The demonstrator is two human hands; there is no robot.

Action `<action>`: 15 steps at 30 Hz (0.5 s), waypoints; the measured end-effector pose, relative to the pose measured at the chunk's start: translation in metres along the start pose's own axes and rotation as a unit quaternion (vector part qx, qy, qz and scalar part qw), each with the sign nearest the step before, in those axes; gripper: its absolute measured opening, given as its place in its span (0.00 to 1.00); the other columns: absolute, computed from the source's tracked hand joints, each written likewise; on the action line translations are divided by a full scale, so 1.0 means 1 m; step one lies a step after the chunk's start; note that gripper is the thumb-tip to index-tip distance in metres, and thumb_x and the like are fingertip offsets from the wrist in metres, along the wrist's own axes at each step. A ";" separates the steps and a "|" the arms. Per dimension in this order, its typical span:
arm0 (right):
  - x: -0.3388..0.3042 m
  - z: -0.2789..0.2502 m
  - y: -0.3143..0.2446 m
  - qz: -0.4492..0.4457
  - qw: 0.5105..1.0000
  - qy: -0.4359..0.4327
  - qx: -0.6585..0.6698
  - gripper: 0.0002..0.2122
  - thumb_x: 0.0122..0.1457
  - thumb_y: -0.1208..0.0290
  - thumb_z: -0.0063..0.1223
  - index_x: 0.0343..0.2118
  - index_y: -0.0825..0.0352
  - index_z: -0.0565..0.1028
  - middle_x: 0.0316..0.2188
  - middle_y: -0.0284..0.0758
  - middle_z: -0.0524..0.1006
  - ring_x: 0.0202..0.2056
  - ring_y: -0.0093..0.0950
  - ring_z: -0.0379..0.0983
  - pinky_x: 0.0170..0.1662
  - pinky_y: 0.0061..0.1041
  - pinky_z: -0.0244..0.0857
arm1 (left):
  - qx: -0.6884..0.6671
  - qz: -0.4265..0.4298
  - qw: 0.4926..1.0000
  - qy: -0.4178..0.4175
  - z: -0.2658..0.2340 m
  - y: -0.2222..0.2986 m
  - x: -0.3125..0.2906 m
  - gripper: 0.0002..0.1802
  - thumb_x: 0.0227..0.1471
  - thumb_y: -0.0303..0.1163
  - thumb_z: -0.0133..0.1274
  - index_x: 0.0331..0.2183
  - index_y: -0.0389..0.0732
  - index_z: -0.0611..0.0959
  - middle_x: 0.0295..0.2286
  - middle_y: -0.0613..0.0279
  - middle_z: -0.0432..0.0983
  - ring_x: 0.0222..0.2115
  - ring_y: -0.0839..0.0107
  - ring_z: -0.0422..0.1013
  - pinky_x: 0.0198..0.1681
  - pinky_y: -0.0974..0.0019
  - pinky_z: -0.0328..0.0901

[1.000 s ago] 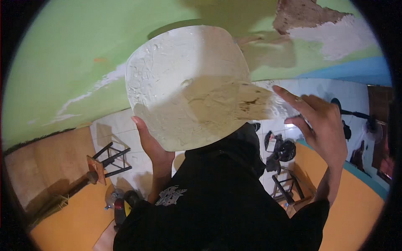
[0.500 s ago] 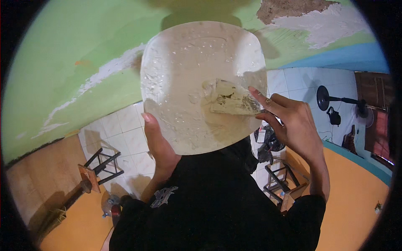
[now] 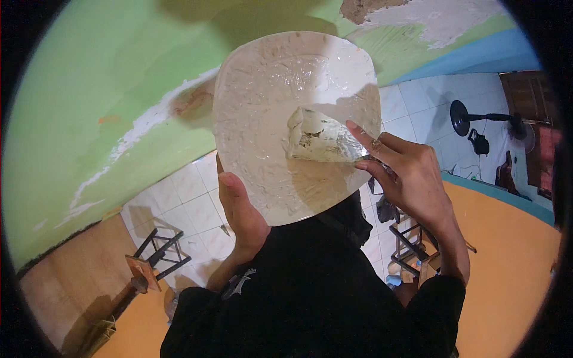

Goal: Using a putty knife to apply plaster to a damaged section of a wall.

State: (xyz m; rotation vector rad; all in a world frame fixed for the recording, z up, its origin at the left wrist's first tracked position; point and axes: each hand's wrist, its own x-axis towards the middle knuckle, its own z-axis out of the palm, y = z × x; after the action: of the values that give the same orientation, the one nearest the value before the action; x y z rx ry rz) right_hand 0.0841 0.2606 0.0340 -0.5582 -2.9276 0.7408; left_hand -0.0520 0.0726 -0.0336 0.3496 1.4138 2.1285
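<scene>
My left hand [image 3: 243, 209] grips the lower left edge of a rounded white plate [image 3: 250, 95], its thumb on the near side and its other fingers hidden behind. A wet, whitish paste [image 3: 274, 74] is smeared across the plate's face. In my right hand [image 3: 412, 170] is a putty knife [image 3: 319, 138], the index finger stretched along its blade. The wide blade is coated in paste and lies against the plate, right of the middle. The knife's handle is mostly hidden by my fingers.
Ahead stands a green wall [image 3: 107, 113] with a whitish patched streak [image 3: 143, 128] and bare spots. A stool [image 3: 158, 259] is at the left and another stool [image 3: 415, 253] at the right. A black fan [image 3: 462, 118] and a dark kettle [image 3: 478, 143] are farther right on white tiles.
The plate has shifted slightly right and tilted. The putty knife's blade has slid a little left over the plate and carries more paste at its edge. Both hands keep their grips.
</scene>
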 end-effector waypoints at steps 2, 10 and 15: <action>-0.001 0.002 0.006 0.011 1.000 -0.005 0.017 0.27 0.52 0.68 0.61 0.58 0.53 0.71 0.22 0.38 0.75 0.19 0.33 0.68 0.26 0.33 0.65 | -0.006 -0.018 1.000 0.023 0.009 0.000 0.000 0.41 0.61 0.58 0.40 0.62 0.36 0.55 0.59 0.50 0.58 0.58 0.57 0.58 0.61 0.54 0.55; -0.006 0.012 0.013 -0.006 0.999 0.015 0.042 0.26 0.56 0.66 0.58 0.60 0.53 0.68 0.22 0.37 0.75 0.19 0.34 0.72 0.24 0.33 0.67 | 0.017 0.005 1.000 0.003 0.015 -0.013 0.000 0.42 0.61 0.58 0.40 0.62 0.36 0.55 0.59 0.50 0.58 0.58 0.57 0.58 0.61 0.54 0.55; -0.006 0.013 0.006 0.016 0.997 0.024 0.075 0.28 0.51 0.72 0.62 0.58 0.54 0.70 0.22 0.39 0.75 0.19 0.33 0.69 0.26 0.33 0.67 | 0.032 0.005 0.999 0.011 0.019 -0.016 -0.008 0.41 0.62 0.57 0.40 0.62 0.36 0.55 0.58 0.49 0.58 0.58 0.57 0.58 0.61 0.54 0.55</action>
State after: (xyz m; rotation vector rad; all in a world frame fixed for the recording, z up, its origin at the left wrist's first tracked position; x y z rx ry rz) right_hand 0.0900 0.2577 0.0196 -0.6012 -2.7965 0.9273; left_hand -0.0316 0.0873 -0.0399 0.3588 1.4978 2.1063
